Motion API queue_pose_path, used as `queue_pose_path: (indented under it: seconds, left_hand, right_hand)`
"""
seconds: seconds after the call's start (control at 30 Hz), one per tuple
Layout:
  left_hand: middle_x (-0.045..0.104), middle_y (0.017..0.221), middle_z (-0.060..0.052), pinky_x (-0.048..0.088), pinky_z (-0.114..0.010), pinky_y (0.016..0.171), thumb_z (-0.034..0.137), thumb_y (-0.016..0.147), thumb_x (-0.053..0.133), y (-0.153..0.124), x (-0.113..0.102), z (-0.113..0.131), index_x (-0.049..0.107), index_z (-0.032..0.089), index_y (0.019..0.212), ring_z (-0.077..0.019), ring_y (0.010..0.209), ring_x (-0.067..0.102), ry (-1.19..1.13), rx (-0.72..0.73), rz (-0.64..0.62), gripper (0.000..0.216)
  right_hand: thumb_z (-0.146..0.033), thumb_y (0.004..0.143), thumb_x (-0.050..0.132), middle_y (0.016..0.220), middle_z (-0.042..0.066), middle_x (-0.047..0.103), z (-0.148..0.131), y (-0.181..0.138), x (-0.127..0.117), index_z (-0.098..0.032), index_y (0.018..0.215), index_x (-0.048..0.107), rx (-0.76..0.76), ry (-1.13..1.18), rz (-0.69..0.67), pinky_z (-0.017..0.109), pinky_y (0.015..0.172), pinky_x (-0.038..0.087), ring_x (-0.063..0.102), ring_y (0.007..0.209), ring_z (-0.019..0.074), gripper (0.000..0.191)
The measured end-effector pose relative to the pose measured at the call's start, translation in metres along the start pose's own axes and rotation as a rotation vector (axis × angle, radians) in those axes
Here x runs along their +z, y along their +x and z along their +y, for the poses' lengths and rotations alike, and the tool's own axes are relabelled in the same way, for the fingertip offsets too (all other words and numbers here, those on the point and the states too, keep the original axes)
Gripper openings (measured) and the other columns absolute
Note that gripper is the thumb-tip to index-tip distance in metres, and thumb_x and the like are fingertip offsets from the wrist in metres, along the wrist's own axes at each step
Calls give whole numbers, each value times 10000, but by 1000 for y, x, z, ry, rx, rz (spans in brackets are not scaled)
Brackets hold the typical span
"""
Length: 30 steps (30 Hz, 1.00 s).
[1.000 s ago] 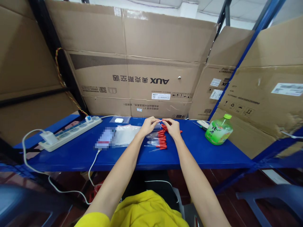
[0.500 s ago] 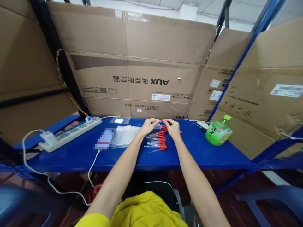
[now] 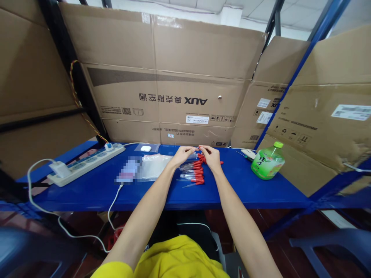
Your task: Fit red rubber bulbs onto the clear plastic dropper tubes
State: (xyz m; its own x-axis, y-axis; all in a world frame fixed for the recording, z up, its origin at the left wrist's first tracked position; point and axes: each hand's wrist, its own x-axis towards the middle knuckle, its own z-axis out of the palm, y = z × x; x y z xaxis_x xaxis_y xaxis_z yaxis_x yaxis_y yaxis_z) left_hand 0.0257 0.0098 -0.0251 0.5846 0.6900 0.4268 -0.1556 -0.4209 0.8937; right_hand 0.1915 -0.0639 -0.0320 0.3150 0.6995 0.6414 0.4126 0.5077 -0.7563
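Observation:
My left hand (image 3: pixel 183 154) and my right hand (image 3: pixel 211 156) meet fingertip to fingertip at the back of the blue table. Both are closed in a pinch. A small red rubber bulb shows at the right fingertips, and a thin clear tube seems to be in the left ones, though fingers hide most of it. Below them lies a row of droppers (image 3: pixel 197 175), with clear thin tubes pointing left and red ends to the right. Loose red bulbs (image 3: pixel 201 157) lie beside my right hand. Clear tubes (image 3: pixel 191 156) lie partly behind my left hand.
Left of my hands are clear plastic bags (image 3: pixel 153 166) and a blurred phone (image 3: pixel 128 170) on a white cable. A power strip (image 3: pixel 87 164) lies further left. A green-labelled bottle (image 3: pixel 268 161) stands at the right. Cardboard walls (image 3: pixel 179 88) enclose the table's back and sides.
Both hands stay in nearly the same place, with only slight finger movement at the pinched piece. The row of droppers looks unchanged.

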Motion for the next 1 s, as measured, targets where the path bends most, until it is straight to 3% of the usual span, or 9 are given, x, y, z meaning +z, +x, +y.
queue_pose_path:
  seconds: [0.17,0.37,0.67,0.8,1.0]
  left_hand:
    - [765,1063,-122,459,-408,990,481,862,653,3,-4,-9,800,129,998,-302,1054,677,126,50,-24,405]
    - [764,1063,-117,474,-379,946,440,895,620,4,-6,-13,798,144,1032,-279,1025,676,177,97,-44,371]
    - [734,868,-80,454,-316,748,368,865,674,0,-19,0,821,203,952,-196,765,622,502,195,14,238]
    - [736,877,-83,451,-292,697,402,809,746,1,-19,4,796,176,954,-182,745,609,234,100,177,272]
    - [722,953,-110,396,-213,527,479,943,588,6,-3,12,629,163,1026,-109,618,589,-671,-237,349,330]
  right_hand:
    - [-433,870,649,971,75,793,7,-1,-1,-202,985,794,-45,-64,-29,369,863,561,734,902,256,296]
    - [-402,890,639,970,68,795,8,-1,-2,-211,989,794,-87,-124,-45,365,861,562,743,913,259,265]
    - [-355,882,663,967,57,794,11,-2,-4,-233,969,793,-173,-234,-143,364,838,564,743,870,246,198]
    - [-337,875,664,930,64,787,5,-2,-2,-214,954,784,-170,-231,-97,351,788,565,730,819,235,190]
    - [-300,870,645,904,69,759,-4,-5,6,-197,938,757,-223,-249,-38,330,747,545,688,781,214,167]
